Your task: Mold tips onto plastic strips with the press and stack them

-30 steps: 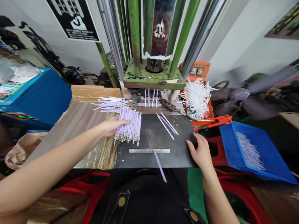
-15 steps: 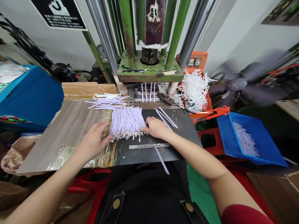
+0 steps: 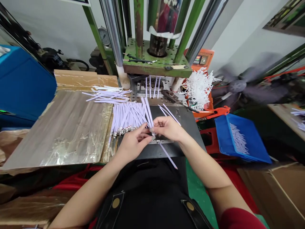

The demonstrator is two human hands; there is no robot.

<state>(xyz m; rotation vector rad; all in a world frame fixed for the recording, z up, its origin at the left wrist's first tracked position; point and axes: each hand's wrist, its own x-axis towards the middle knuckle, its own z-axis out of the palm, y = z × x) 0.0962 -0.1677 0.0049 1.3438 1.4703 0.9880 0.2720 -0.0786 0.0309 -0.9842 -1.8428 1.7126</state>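
In front of me, my right hand (image 3: 168,128) pinches a few lavender flat strips (image 3: 148,113) near their lower ends. Close against it, my left hand (image 3: 134,141) has its thumb and fingers on the same ends, which the fingertips partly hide. The strips point up and away from me. Just left of them lies a pile of similar strips (image 3: 127,116) with small metallic ends facing me. Beneath my hands sits a slotted metal bar (image 3: 164,142), partly covered, with a single lavender strip (image 3: 168,156) slanting from it past the table edge.
A green press (image 3: 157,68) stands ahead, several strips sticking out of its lower part. Loose strips (image 3: 109,95) lie on the cardboard-edged left side. To the right are an orange container of white pieces (image 3: 200,89), a spinning fan (image 3: 238,86) and a blue bin (image 3: 252,140).
Both hands have come together over the metal bar. A few strips from the pile's right side are now lifted between my fingers. The view has shifted slightly.
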